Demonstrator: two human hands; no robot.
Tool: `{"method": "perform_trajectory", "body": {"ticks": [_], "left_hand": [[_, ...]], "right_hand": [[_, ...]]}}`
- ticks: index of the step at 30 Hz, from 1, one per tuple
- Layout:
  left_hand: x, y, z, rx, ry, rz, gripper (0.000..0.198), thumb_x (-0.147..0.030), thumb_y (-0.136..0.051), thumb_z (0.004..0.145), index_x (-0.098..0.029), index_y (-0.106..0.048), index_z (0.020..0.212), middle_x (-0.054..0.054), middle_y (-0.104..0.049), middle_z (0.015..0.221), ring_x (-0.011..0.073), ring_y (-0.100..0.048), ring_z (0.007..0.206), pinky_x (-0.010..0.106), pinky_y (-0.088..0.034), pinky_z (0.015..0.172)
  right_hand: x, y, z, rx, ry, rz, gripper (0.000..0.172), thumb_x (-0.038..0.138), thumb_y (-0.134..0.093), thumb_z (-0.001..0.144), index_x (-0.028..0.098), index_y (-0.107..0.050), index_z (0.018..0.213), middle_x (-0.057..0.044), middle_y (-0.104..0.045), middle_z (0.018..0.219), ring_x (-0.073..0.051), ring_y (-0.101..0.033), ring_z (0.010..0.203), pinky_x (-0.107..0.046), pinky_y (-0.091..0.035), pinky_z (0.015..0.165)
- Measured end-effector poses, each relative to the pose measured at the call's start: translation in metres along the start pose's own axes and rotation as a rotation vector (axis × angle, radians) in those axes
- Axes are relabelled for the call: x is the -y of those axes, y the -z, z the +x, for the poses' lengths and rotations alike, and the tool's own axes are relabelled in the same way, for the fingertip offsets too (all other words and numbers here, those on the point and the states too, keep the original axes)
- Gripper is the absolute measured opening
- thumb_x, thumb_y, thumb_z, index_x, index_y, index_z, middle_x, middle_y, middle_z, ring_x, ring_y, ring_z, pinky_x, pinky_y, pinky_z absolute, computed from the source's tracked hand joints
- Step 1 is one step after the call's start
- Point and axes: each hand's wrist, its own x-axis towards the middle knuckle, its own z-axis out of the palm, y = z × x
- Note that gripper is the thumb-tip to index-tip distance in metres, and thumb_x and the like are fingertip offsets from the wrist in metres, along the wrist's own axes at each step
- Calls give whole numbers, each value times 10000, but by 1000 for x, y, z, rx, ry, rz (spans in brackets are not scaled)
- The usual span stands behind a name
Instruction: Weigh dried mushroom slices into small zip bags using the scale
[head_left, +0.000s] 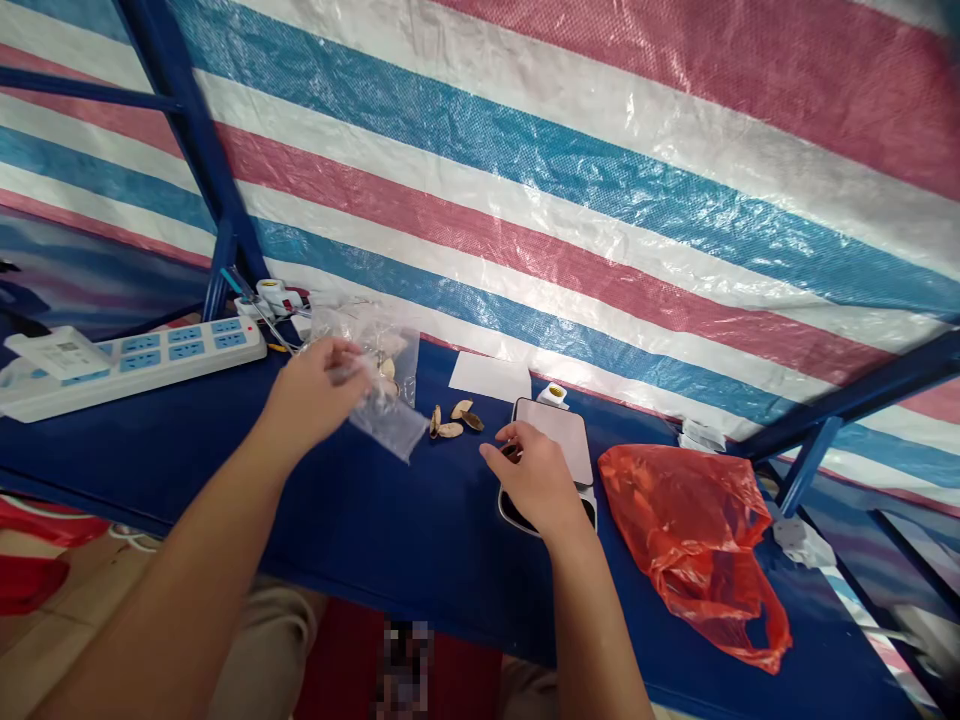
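My left hand [330, 385] is closed on a clear plastic bag [394, 425], with several pale pieces visible inside it. A few dried slices [451, 430], pale with brown rims and looking like dried mushroom, lie loose on the blue tabletop between my hands. My right hand [534, 475] is over the left side of a small scale [570, 440], its thumb and fingers curled round a dark brown piece [511, 452] that resembles the loose slices. The hand hides part of the scale's plate and front.
A red plastic bag [682, 530] lies right of the scale. White paper [491, 376] and a small white object [553, 395] sit behind it. A long power strip [180, 350] with a white box [60, 355] is at left. Blue frame posts and a striped sheet stand behind.
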Motion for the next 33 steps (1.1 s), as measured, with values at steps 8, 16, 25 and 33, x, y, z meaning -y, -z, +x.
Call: {"method": "perform_trajectory", "body": {"ticks": [8, 16, 25, 33], "left_hand": [[23, -15, -37, -70, -251, 280, 356, -365, -639, 851, -222, -616, 1175, 168, -662, 1290, 422, -582, 1273, 529, -476, 1030], [-8, -49, -69, 422, -331, 378, 146, -139, -534, 873, -222, -569, 987, 84, -660, 996, 286, -658, 917, 361, -419, 671], [-21, -25, -68, 461, -223, 113, 110, -164, -538, 891, -212, -586, 805, 31, -657, 819, 203, -600, 784, 313, -376, 651], [-45, -21, -88, 631, -177, -337, 268, -337, -587, 929, -202, -707, 730, -13, -680, 681, 136, -646, 599, 269, -442, 591]], "right_hand": [[6, -38, 1, 72, 42, -101, 94, 311, -663, 896, 256, -586, 892, -35, -694, 793, -239, -642, 729, -355, -449, 669], [-4, -53, 7, -88, 83, -76, 267, 402, -624, 911, 210, -649, 1094, -64, -740, 904, -243, -686, 773, -373, -532, 729], [18, -45, -13, -114, 115, 252, 404, 532, -704, 929, 215, -658, 1175, -62, -703, 1013, -188, -672, 759, -314, -620, 600], [47, -20, -48, -289, 406, -115, 180, 369, -652, 1020, 255, -684, 1156, -20, -765, 959, -141, -704, 672, -267, -582, 640]]}}
